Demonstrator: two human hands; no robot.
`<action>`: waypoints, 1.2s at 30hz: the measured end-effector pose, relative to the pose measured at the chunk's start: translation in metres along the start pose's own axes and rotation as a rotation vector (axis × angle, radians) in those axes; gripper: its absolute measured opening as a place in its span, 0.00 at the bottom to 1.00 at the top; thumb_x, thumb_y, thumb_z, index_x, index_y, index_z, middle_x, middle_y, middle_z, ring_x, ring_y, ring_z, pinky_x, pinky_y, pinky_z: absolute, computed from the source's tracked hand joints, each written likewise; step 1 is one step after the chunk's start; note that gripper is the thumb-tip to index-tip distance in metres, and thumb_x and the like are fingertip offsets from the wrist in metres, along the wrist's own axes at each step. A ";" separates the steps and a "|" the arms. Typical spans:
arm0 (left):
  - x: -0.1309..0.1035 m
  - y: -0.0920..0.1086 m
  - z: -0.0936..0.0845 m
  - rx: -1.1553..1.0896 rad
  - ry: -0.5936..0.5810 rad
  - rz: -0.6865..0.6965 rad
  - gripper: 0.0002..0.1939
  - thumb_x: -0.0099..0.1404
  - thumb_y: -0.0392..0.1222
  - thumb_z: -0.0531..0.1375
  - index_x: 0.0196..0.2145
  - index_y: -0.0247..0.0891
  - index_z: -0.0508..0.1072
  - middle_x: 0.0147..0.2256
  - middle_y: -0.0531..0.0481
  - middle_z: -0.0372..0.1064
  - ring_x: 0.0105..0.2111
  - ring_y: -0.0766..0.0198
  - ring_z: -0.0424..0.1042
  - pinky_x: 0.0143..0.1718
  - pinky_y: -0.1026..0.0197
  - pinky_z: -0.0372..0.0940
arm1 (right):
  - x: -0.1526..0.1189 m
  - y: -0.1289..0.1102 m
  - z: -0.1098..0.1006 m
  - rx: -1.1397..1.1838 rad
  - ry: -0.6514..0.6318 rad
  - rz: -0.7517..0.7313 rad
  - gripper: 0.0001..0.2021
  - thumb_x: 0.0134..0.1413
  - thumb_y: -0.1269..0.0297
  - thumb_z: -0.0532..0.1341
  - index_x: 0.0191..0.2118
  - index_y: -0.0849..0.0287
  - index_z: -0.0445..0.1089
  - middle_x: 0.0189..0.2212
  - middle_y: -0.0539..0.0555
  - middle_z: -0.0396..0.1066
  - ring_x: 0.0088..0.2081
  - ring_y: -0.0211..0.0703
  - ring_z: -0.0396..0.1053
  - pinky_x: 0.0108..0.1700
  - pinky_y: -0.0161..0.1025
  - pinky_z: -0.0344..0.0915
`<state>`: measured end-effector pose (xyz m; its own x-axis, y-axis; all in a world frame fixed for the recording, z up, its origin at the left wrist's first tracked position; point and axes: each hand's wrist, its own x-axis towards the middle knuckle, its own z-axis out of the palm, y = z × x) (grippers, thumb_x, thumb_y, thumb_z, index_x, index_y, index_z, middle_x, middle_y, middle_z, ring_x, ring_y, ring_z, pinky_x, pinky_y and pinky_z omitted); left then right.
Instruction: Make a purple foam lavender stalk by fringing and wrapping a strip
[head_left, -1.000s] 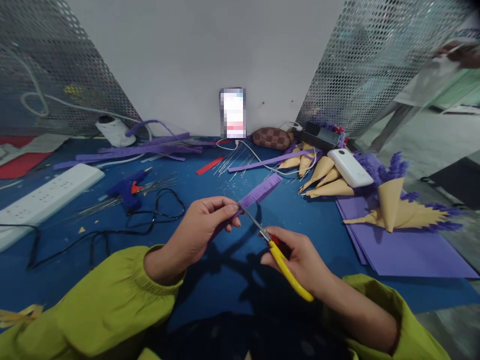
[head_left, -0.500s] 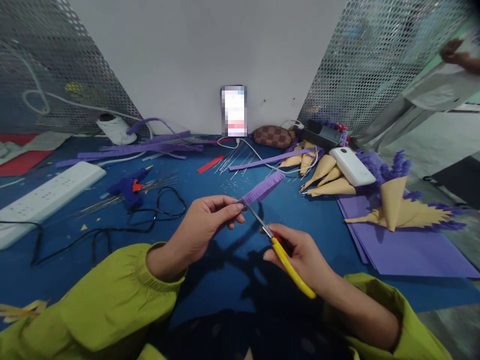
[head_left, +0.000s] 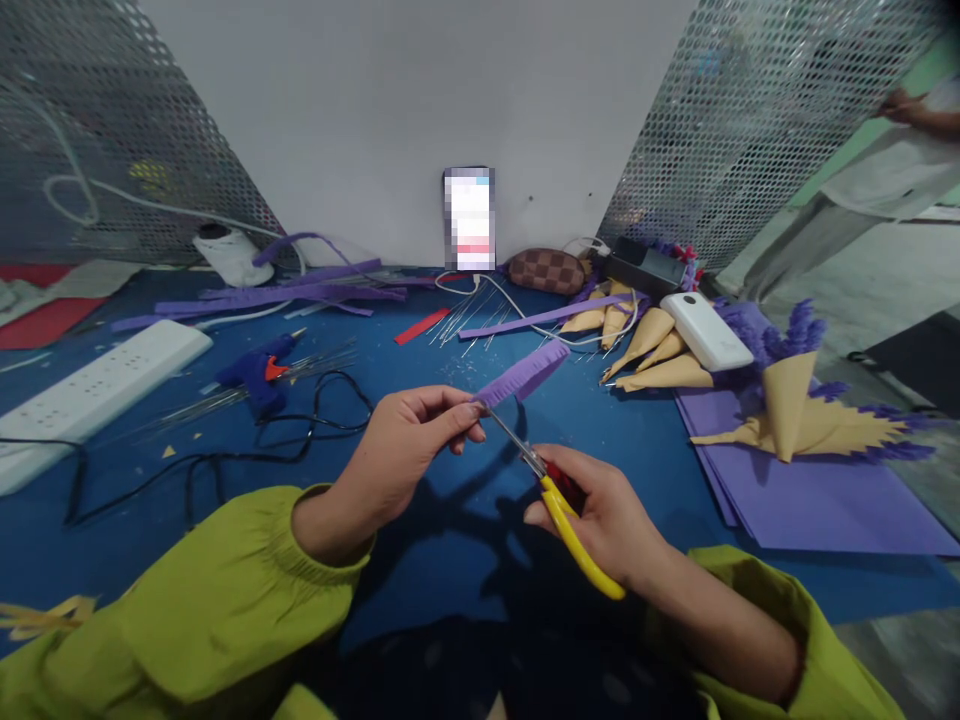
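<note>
A purple strip [head_left: 523, 374] is pinched by the left hand [head_left: 412, 440] above the table [head_left: 622, 440]; scissors [head_left: 576, 545] are gripped by the right hand [head_left: 607, 505], blades at the strip. Edge-snipping seems in hand; next, steady holding is probably called for.

No readable text or numbers, the phone screen [head_left: 470, 218] only a pixelated blur

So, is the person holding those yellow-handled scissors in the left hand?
No, the right hand holds the scissors, while the left hand pinches the purple strip.
</note>
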<state>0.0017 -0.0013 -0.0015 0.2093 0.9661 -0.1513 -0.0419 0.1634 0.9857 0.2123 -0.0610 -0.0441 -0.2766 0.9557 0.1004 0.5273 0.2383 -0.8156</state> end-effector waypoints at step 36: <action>0.001 -0.002 -0.001 0.002 -0.011 -0.015 0.07 0.59 0.41 0.66 0.27 0.35 0.77 0.23 0.52 0.72 0.23 0.70 0.65 0.26 0.66 0.60 | 0.000 0.000 0.001 0.054 -0.023 0.022 0.20 0.53 0.48 0.66 0.42 0.59 0.71 0.26 0.48 0.64 0.28 0.37 0.58 0.30 0.33 0.56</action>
<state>0.0010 -0.0008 -0.0031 0.2204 0.9613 -0.1654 -0.0371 0.1777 0.9834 0.2110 -0.0612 -0.0445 -0.2845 0.9561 0.0697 0.4897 0.2074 -0.8469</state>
